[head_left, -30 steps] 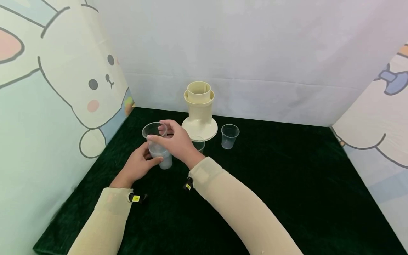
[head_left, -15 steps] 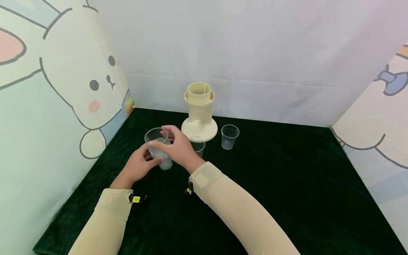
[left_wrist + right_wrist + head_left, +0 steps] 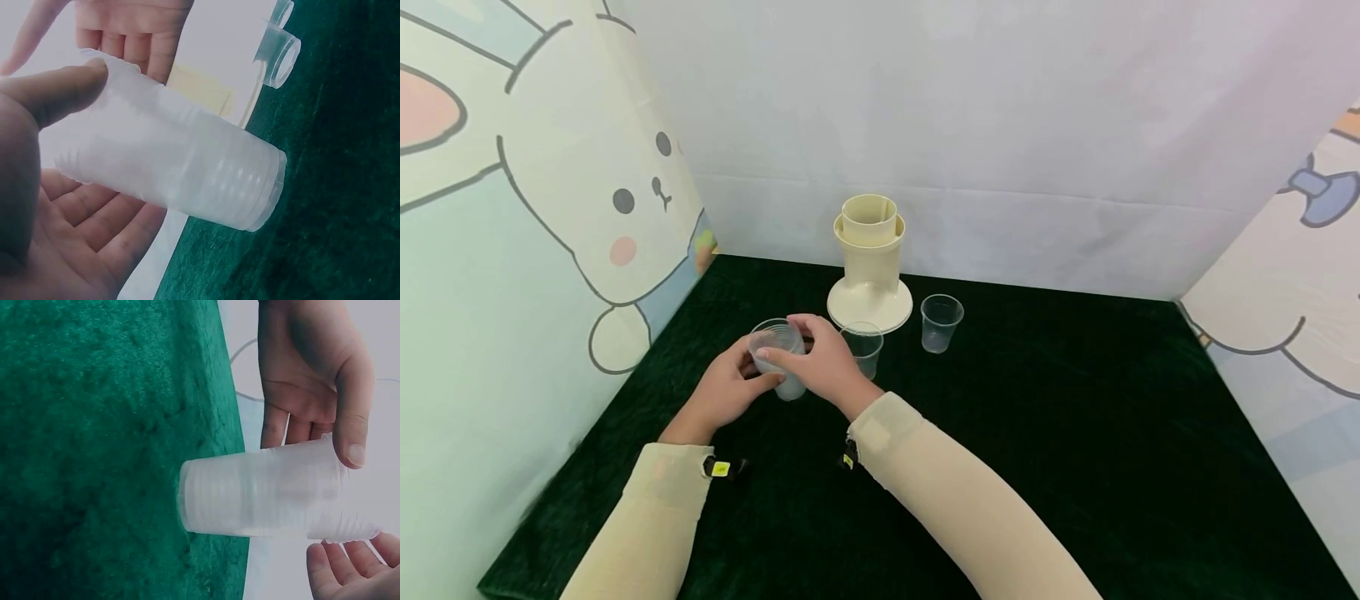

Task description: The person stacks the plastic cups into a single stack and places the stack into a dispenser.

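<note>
1. A pale sheet hangs behind a desk under dark green cloth, with rabbit drawings at either side, the right one cut off by the frame
2. One cup is partly hidden by the right hand; the number of cups nested in the stack is hard to make out, as is whether its base touches the desk
3. The stack looks clear, whitish and cloudy, narrowing to a ridged base, rims bunched at the wide end
4. It sits between both hands: the left hand curls thumb and fingers around it, the right grips near the rim
5. A cream stand is behind, another cup to its right
</note>
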A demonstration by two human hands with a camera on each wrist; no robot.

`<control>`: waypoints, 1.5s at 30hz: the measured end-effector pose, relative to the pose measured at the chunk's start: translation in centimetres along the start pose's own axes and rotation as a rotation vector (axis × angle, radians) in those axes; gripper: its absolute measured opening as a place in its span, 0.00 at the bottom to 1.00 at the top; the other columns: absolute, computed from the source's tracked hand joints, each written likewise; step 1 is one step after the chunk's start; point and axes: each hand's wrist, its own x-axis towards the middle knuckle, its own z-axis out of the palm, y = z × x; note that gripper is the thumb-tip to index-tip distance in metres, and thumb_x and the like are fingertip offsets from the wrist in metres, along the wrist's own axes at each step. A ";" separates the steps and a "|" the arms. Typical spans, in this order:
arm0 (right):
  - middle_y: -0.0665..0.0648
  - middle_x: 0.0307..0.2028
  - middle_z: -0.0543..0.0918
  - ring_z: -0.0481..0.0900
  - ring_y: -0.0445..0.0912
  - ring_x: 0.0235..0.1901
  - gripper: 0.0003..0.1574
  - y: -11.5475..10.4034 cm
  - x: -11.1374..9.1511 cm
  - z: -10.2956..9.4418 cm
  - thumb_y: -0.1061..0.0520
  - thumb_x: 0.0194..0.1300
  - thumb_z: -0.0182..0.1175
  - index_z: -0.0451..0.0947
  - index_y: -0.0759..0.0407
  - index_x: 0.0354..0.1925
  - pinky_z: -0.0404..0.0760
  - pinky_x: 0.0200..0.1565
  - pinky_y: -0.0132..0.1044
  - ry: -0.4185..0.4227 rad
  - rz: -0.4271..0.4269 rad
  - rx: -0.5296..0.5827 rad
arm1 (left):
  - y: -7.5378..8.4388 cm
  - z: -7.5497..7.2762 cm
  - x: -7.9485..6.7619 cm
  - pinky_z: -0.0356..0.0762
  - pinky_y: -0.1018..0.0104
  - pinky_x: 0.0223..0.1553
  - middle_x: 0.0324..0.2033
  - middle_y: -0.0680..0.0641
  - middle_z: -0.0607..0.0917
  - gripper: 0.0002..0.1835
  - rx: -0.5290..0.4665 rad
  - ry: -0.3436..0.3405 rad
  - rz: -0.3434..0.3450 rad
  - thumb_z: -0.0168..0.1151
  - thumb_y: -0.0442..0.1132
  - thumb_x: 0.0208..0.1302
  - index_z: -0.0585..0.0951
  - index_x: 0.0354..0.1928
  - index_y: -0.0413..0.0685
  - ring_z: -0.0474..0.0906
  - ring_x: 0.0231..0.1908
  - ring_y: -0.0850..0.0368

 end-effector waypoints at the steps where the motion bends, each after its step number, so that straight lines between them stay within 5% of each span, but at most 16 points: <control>1: 0.45 0.62 0.75 0.76 0.47 0.59 0.45 0.1 0.0 0.0 0.36 0.66 0.69 0.68 0.51 0.72 0.79 0.58 0.47 0.001 0.001 -0.006 | 0.0 0.0 0.0 0.76 0.42 0.61 0.65 0.39 0.75 0.35 -0.002 0.000 0.002 0.68 0.46 0.71 0.67 0.74 0.45 0.77 0.63 0.43; 13: 0.48 0.68 0.73 0.75 0.43 0.61 0.50 -0.5 -0.7 -0.1 0.35 0.67 0.68 0.62 0.51 0.77 0.79 0.60 0.44 -0.010 0.062 -0.074 | -0.1 0.0 0.0 0.74 0.40 0.62 0.67 0.39 0.74 0.37 0.008 0.002 0.014 0.68 0.46 0.71 0.64 0.76 0.46 0.74 0.65 0.41; 28: 0.49 0.68 0.73 0.74 0.45 0.64 0.47 -0.9 -1.9 -1.3 0.37 0.67 0.69 0.65 0.48 0.76 0.75 0.64 0.43 -0.013 0.050 -0.015 | -0.2 0.1 0.0 0.74 0.41 0.62 0.67 0.39 0.74 0.38 0.005 0.009 -0.007 0.69 0.48 0.70 0.64 0.76 0.46 0.74 0.65 0.42; 45: 0.51 0.67 0.74 0.72 0.47 0.67 0.43 -1.6 -5.7 -8.4 0.43 0.68 0.70 0.66 0.51 0.74 0.72 0.67 0.46 0.043 -0.099 0.062 | 0.4 -0.1 -0.1 0.67 0.38 0.68 0.69 0.38 0.71 0.41 0.019 0.001 -0.036 0.70 0.50 0.69 0.62 0.77 0.46 0.70 0.68 0.39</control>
